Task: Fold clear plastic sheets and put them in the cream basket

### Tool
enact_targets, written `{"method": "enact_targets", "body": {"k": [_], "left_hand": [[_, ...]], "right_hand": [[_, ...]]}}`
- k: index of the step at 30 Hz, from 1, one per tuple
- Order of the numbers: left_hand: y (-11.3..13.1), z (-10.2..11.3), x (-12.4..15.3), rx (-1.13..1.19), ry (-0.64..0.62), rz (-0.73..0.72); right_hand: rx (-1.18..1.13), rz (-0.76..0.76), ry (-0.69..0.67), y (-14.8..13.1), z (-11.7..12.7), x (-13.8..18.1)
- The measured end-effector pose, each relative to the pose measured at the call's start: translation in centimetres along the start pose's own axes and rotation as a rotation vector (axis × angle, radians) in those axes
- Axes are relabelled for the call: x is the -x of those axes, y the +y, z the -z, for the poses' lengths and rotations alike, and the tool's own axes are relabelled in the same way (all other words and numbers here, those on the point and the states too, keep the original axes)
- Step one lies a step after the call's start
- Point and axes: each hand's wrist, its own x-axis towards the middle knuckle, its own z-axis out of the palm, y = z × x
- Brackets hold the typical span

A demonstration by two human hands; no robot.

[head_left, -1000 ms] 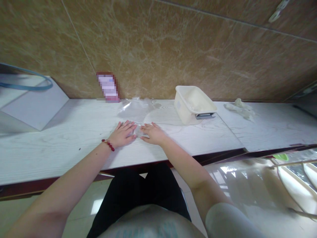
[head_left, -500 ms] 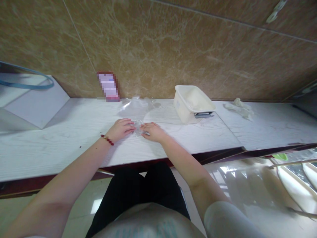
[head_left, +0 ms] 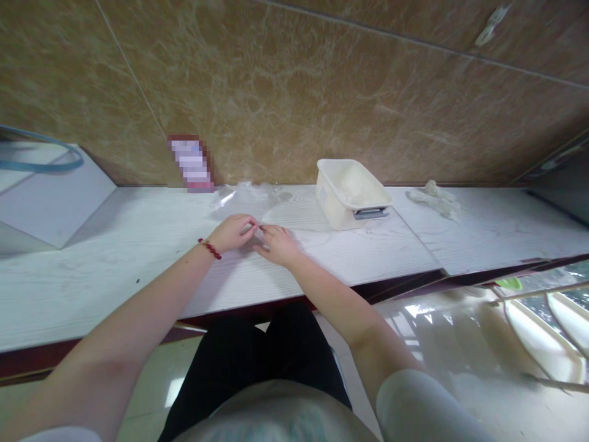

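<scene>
Above the white wood-grain counter (head_left: 151, 245), my left hand (head_left: 234, 232) is pinched, thumb and fingertips meeting at a small piece of clear plastic film (head_left: 260, 236). A red bead bracelet (head_left: 210, 248) circles that wrist. My right hand (head_left: 280, 247) is close beside it, fingers bent and closed on the same film, its thumb pointing left. The fingers cover most of the film. Just behind both hands, a larger sheet of clear plastic (head_left: 246, 201) lies flat on the counter near the wall.
Right of my hands stands a cream plastic bin (head_left: 338, 205) with a grey latch. Farther right lies a crumpled whitish plastic piece (head_left: 435, 199). A blurred phone-like object (head_left: 192, 164) leans on the wall. At left is a white box (head_left: 59, 209) with a blue strap (head_left: 43, 164).
My left hand has risen slightly and turned from lying flat over the film into a pinch. My right hand stays close by. The view has shifted a little.
</scene>
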Motion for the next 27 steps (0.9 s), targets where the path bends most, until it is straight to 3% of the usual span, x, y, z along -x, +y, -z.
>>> {"method": "enact_targets", "body": {"k": [4,7,9,13,16,23,27], "left_hand": [[0.7,-0.3,-1.4,0.224,0.113,0.138],[1.2,-1.0,-2.3,0.647,0.333,0.387],[1.7,-1.7,-2.6,0.951,0.415,0.557],[2.6,-3.2,-2.6,1.255,0.336,0.693],[2.7,-4.3,-2.3,1.203,0.375,0.704],[2.2,-5.4,-1.7,0.705,0.449,0.615],[2.7,-5.4,-1.7,0.807,0.409,0.58]], "right_hand": [[-0.209,-0.18,0.097,0.8,-0.3,-0.7],[-0.507,-0.363,0.155,1.9,-0.7,-1.2],[-0.716,-0.445,0.199,2.4,-1.2,-1.3],[-0.979,-0.484,0.25,2.7,-2.0,-1.5],[-0.953,-0.495,0.264,2.6,-2.0,-1.6],[-0.638,-0.559,0.348,1.8,-0.6,-1.3],[-0.564,-0.567,0.308,1.6,-0.4,-1.2]]}}
